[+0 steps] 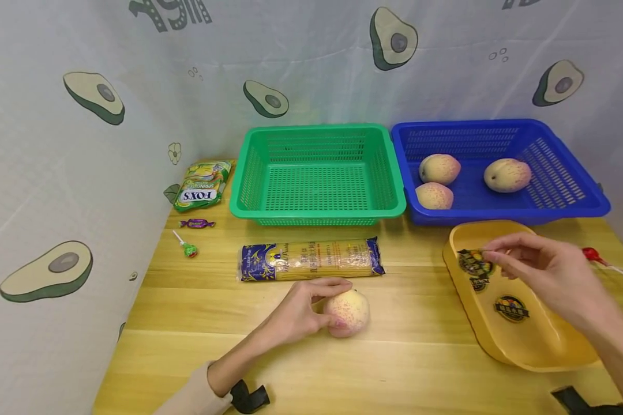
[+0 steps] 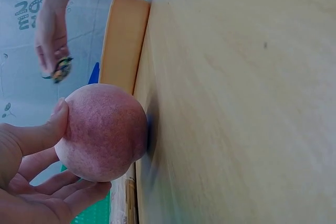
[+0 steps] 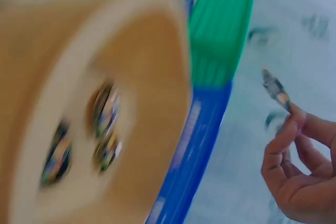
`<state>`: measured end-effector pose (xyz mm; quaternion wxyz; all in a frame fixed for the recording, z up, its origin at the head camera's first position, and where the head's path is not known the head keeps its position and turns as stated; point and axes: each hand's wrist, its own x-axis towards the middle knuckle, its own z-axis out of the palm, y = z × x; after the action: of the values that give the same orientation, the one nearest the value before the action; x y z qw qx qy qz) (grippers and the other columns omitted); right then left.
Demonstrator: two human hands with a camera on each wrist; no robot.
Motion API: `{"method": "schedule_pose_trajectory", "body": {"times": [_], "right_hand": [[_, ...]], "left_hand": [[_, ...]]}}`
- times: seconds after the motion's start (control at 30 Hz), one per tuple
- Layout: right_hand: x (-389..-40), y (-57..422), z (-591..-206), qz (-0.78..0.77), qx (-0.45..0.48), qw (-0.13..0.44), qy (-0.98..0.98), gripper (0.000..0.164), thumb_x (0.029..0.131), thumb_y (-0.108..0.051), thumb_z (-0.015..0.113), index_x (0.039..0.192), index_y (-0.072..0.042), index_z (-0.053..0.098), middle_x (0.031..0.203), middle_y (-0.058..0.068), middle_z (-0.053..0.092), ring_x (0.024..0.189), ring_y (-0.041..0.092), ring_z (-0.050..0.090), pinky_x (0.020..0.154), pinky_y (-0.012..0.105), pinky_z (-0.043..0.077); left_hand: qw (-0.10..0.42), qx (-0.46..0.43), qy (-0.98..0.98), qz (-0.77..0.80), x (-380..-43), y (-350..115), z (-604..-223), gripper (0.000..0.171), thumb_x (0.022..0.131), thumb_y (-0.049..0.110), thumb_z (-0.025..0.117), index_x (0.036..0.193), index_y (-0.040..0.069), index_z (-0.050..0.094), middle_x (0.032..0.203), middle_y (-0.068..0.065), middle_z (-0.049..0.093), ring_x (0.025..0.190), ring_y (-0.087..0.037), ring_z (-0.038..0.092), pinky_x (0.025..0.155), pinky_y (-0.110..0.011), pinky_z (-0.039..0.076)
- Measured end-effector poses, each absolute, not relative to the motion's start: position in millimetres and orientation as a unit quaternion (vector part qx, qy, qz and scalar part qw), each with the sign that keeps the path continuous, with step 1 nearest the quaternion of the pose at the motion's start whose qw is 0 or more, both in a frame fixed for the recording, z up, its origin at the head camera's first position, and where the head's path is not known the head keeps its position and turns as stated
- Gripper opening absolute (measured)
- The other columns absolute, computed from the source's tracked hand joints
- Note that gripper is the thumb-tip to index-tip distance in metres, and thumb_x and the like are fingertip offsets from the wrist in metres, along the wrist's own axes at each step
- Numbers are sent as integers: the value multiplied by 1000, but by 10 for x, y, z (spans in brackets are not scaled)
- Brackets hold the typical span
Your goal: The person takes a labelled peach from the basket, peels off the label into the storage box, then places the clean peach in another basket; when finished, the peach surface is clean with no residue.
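On wooden table (image 1: pixel 197 357), left hand (image 1: pixel 296 314) cups peach (image 1: pixel 346 312); right hand (image 1: pixel 545 271) pinches sticker (image 1: pixel 473 260) above yellow tray (image 1: pixel 545 351).

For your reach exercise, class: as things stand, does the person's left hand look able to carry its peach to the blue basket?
Probably yes. The left hand already holds the peach, the table ahead looks open, and the blue basket has bare floor beside three peaches.

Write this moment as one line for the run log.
left hand: grips peach on table | right hand: pinches small packet above yellow tray | blue basket: three peaches | green basket: nothing seen inside
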<state>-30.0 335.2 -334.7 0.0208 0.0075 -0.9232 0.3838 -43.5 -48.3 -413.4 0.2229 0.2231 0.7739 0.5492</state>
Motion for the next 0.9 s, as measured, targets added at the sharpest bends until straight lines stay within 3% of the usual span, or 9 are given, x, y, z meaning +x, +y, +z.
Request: {"method": "schedule_pose_trajectory", "body": {"times": [0.13, 0.23, 0.37, 0.57, 0.73, 0.8, 0.9], "right_hand": [[-436, 3828, -3462, 330, -33, -44, -942, 23, 106, -12, 58, 117, 7, 66, 83, -27, 69, 67, 2, 63, 58, 18, 54], [-533, 4000, -3568, 311, -26, -111, -944, 23, 106, -3, 55, 116, 16, 64, 89, -9, 75, 66, 4, 64, 60, 23, 59], [-642, 4069, -3680, 279, -8, -180, -943, 19, 103, 2, 56, 110, 18, 65, 93, 14, 75, 66, 6, 65, 62, 25, 62], [-686, 4114, -3755, 235, 17, -167, -957, 19, 97, 5, 61, 111, 17, 66, 86, 15, 74, 64, 6, 64, 58, 24, 59], [-677, 4172, -3645, 238, 8, -121, -964, 29, 104, -4, 58, 123, 17, 61, 92, 22, 74, 65, 1, 63, 56, 24, 57], [-702, 4262, -3554, 243, 7, -84, -966, 28, 107, -10, 56, 125, 10, 62, 91, 4, 76, 67, -5, 61, 55, 22, 55], [-853, 4594, -3483, 319, 44, 5, -947, 30, 109, -6, 47, 135, -1, 62, 104, -22, 70, 81, -14, 59, 63, 13, 50]], "left_hand": [[222, 218, 778, 546, -442, -486, -4141, 60, 82, -12, 77, 139, 3, 65, 150, -14, 58, 144, -33, 52, 115, -45, 46], [221, 214, 781, 543, -449, -496, -4146, 59, 82, -10, 79, 139, 5, 65, 150, -13, 59, 143, -33, 53, 115, -46, 46], [221, 211, 780, 545, -456, -504, -4143, 59, 83, -8, 79, 138, 4, 65, 150, -14, 59, 142, -34, 53, 116, -47, 46], [216, 217, 779, 548, -456, -499, -4138, 59, 82, -10, 79, 138, 3, 65, 149, -15, 59, 141, -34, 54, 115, -46, 47], [210, 224, 778, 548, -457, -498, -4141, 59, 82, -9, 79, 138, 3, 65, 149, -15, 59, 141, -34, 54, 115, -46, 47], [210, 227, 778, 547, -458, -498, -4144, 59, 82, -8, 80, 139, 3, 65, 149, -16, 59, 141, -34, 55, 115, -45, 47], [211, 234, 776, 546, -459, -502, -4147, 60, 83, -8, 79, 139, 4, 64, 150, -16, 58, 141, -34, 54, 114, -45, 48]]}}
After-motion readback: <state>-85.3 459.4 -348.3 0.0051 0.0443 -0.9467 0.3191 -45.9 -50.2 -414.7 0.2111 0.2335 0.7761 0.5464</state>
